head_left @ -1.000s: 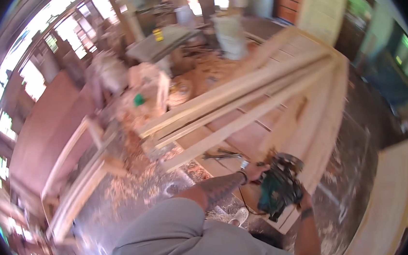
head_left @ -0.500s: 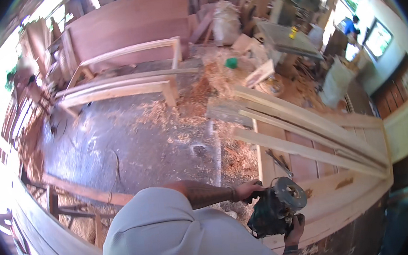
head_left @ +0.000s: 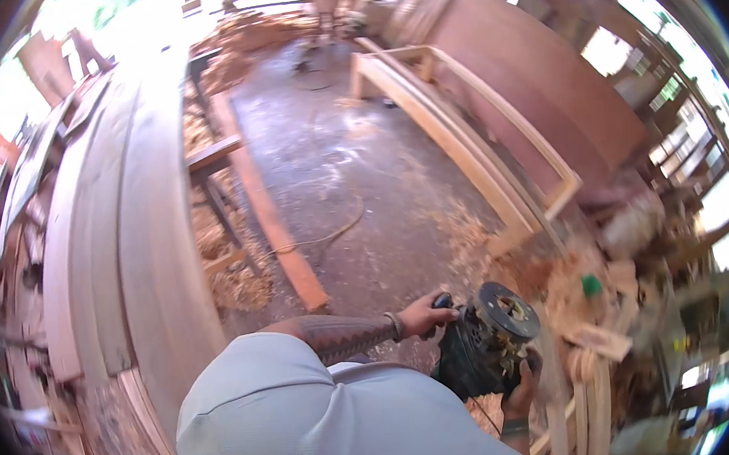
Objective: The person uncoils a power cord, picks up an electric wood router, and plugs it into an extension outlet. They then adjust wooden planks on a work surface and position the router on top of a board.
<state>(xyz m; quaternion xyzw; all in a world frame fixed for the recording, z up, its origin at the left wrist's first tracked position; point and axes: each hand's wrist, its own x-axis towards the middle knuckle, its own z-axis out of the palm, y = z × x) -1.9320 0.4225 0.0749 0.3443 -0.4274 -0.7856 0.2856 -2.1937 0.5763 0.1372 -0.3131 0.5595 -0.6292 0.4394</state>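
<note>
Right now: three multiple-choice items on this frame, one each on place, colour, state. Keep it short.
1. Where do the long pale planks lie?
A. left of the person
B. right of the person
C. on the power tool

2. What colour is the small cap among the scraps at right?
A. red
B. green
C. white

3. How is the power tool held?
A. left hand alone
B. set on the floor
C. both hands

Answers: 1 A, they curve down the left side. 2 B, it shows bright green. 3 C, left hand grips one knob, right hand the lower side.
</note>
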